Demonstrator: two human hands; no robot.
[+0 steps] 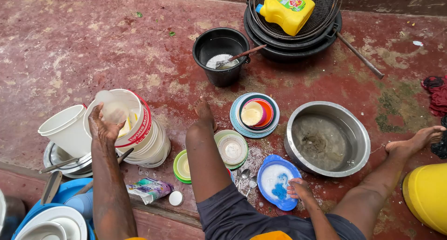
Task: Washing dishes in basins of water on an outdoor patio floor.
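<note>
My left hand (103, 126) is raised and holds a clear plastic cup (113, 110) over the mouth of a white bucket (138, 128) lying tilted on other white pails. My right hand (300, 189) rests on the near rim of a blue plate (267, 164) that holds white suds and a blue scrubbing sponge (280, 191). My bare legs stretch out on the wet red floor to either side of the plate.
A steel basin (328, 138) of murky water sits at right, stacked coloured plates (255, 114) and green bowls (232, 149) in the middle. A black bucket (221, 55) with a spoon and a yellow detergent jug (286, 9) in stacked basins stand behind. Washed dishes fill a blue tub (51, 216) at left.
</note>
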